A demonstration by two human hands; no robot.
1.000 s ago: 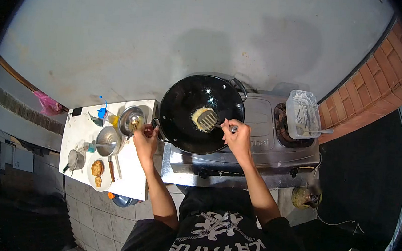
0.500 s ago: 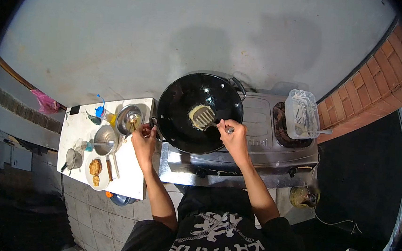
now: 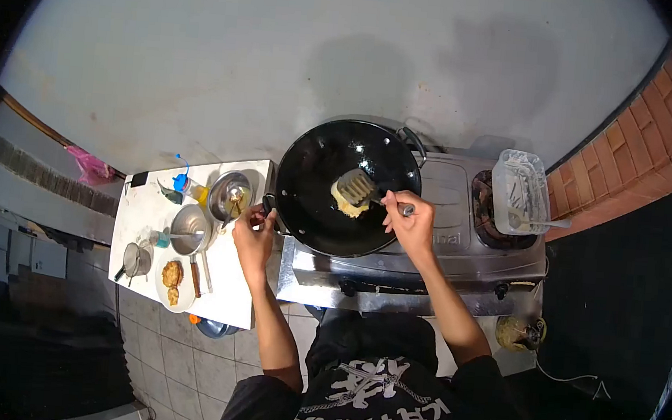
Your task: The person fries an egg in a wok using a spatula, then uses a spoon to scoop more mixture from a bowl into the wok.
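A black wok (image 3: 312, 216) stands on the left side of the gas stove. A pale piece of food (image 3: 350, 205) lies in it, partly covered by the slotted head of a spatula (image 3: 355, 186). My right hand (image 3: 412, 220), over the wok's right rim, is closed around the spatula's handle. My left hand (image 3: 255, 235) is beside the wok's left loop handle (image 3: 269, 203), fingers bent; whether it grips the handle is hard to see. Just left of that hand is a steel bowl (image 3: 219, 205) with yellowish contents.
On the white table (image 3: 231, 292) are a plate (image 3: 179, 299) with fried food, a steel pan (image 3: 192, 226), a strainer (image 3: 136, 260) and a yellow bottle (image 3: 197, 192). A plastic container (image 3: 520, 193) with a spoon sits over the stove's (image 3: 451, 195) right burner.
The whole view has shifted, with most things now further right. The spatula head has moved toward the upper part of the food, uncovering its lower edge.
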